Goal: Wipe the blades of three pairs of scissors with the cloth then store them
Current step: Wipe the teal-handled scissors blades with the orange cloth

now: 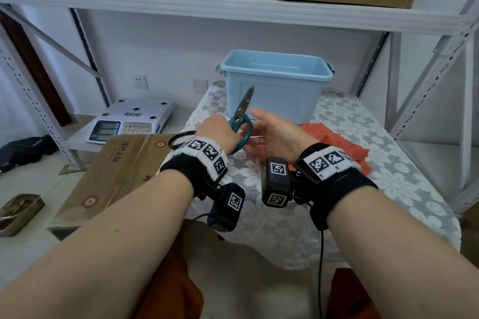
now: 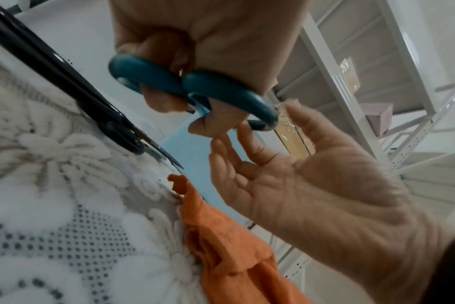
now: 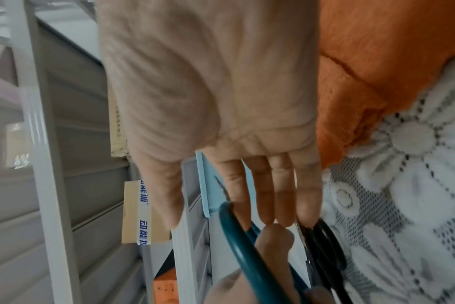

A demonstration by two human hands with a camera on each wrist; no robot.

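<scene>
My left hand (image 1: 223,130) grips the teal handles of a pair of scissors (image 1: 242,116), its fingers curled through the loops (image 2: 192,92), and the dark blades point up in front of the light blue bin (image 1: 277,80). My right hand (image 1: 261,130) is open right beside the teal handle, fingers straight (image 3: 273,195), holding nothing. A black-handled pair of scissors (image 1: 181,138) lies on the lace-covered table (image 1: 375,189) behind my left wrist. The orange cloth (image 1: 337,142) lies crumpled on the table under and right of my right hand. Only these two pairs show.
A white weighing scale (image 1: 129,122) sits on a low shelf to the left, with a flattened cardboard box (image 1: 111,176) leaning at the table's left edge. A metal shelf beam (image 1: 233,8) with boxes runs overhead, and rack uprights (image 1: 440,72) stand to the right.
</scene>
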